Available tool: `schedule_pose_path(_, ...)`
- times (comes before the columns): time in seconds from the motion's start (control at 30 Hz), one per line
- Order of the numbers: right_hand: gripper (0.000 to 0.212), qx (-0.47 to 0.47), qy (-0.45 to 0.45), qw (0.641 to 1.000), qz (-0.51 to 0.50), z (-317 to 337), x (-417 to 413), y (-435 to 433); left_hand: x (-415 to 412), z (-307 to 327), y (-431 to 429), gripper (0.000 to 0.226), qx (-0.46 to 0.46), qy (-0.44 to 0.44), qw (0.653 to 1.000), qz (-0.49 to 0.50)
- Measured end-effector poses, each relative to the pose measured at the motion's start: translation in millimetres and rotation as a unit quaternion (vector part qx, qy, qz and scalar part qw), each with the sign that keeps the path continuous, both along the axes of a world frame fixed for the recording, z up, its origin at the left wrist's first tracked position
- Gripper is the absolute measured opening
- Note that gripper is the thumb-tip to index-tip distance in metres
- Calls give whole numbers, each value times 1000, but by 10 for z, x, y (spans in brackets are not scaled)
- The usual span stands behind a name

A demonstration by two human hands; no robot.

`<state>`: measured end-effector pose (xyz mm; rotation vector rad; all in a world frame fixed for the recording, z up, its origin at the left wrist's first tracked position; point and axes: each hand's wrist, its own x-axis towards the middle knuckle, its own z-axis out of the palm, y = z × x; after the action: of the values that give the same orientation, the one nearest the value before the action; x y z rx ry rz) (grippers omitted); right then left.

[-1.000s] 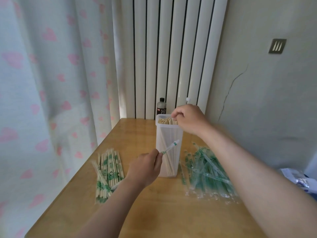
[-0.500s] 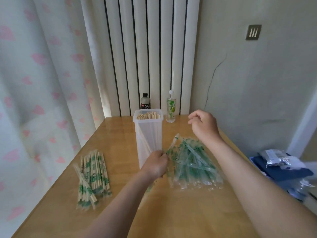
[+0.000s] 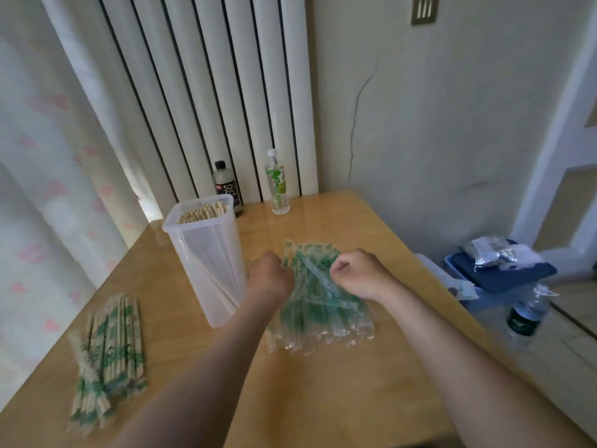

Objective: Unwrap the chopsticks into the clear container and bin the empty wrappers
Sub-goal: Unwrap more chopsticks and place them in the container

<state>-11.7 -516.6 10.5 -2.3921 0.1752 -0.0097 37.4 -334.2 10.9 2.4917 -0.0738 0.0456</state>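
Observation:
The clear container [image 3: 206, 270] stands upright on the wooden table [image 3: 323, 392] with bare chopsticks [image 3: 203, 211] leaning in its back. Wrapped chopsticks [image 3: 109, 350] lie in a pile at the near left. A heap of empty green-printed wrappers [image 3: 326, 313] lies to the right of the container. My left hand [image 3: 269, 279] sits at the heap's left edge, fingers curled under, gripping an empty wrapper as far as I can see. My right hand [image 3: 358, 273] hovers over the heap's upper right with curled fingers; nothing shows plainly inside it.
A dark soda bottle [image 3: 226, 189] and a green-labelled bottle [image 3: 277, 185] stand at the table's far edge by the radiator. A curtain hangs on the left. Right of the table, lower down, are a blue box [image 3: 504, 274] with plastic bags and another bottle [image 3: 523, 318].
My right hand left the container's mouth and came down over the wrapper heap. My left hand carried the empty wrapper right, from in front of the container to the heap's edge.

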Motion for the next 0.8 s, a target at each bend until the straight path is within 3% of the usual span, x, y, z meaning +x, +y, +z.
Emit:
schedule_pose_path(0.23,21,85,6,995,53,-28,50,36,185,-13,-150,28,11,7,1000,15)
schedule_pose_path(0.37,24,101,-32,994,-13,-81,102,-68,195,-56,-137,28,6,2,1000,-4)
schedule_pose_path(0.53,29,32,-76,990,-111,-184,220,-247,147,-98,-58,26,55,15,998,-15)
schedule_pose_path(0.6,37,10,-41,993,-113,-199,243,-267,83,-101,-56,24,70,55,996,-21)
schedule_pose_path(0.8,58,39,70,995,-65,-299,269,-122,46,-152,-124,60,75,147,986,-31)
